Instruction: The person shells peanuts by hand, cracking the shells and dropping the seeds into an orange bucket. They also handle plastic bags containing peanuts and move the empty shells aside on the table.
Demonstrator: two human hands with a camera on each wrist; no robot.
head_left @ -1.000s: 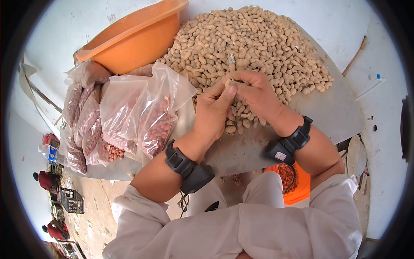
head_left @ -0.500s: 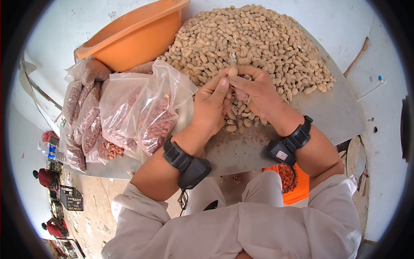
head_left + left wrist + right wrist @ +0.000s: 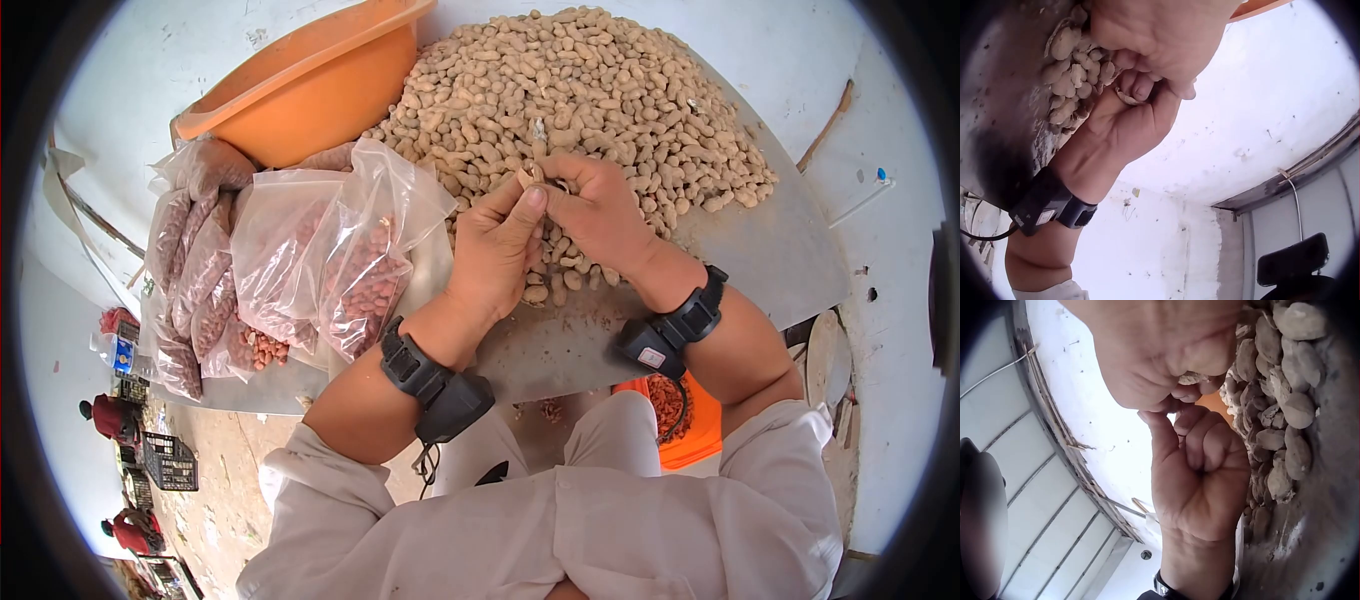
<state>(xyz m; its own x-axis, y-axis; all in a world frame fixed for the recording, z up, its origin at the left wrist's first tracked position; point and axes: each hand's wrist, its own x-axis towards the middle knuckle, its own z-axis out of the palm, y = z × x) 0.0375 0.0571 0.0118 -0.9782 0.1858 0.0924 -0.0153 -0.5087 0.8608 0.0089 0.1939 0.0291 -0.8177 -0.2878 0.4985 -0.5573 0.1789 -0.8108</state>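
Over the near edge of a large heap of unshelled peanuts [image 3: 590, 90], both hands meet at their fingertips. Thumb and forefinger of my left hand [image 3: 493, 245] pinch a peanut [image 3: 530, 175] whose shell looks split. My right hand [image 3: 602, 215] touches the same peanut from the other side with its thumb and forefinger. Its other fingers curl around a piece of peanut shell [image 3: 1190, 379], also visible in the left wrist view as a pale shell rim [image 3: 1125, 97]. In the right wrist view the left fingers [image 3: 1210, 440] are curled toward the palm.
A metal tabletop [image 3: 760, 265] carries the heap, an orange basin [image 3: 310, 105] and clear bags of shelled peanuts [image 3: 370, 290]. Below the right forearm stands an orange container [image 3: 690, 440] of reddish kernels or skins. Black crates [image 3: 168, 462] and two people are on the floor at left.
Half a second ago a whole-looking peanut stood up between the fingertips; now its shell looks split. The left thumb has pushed up and inward against the right fingers. The forearms have hardly moved.
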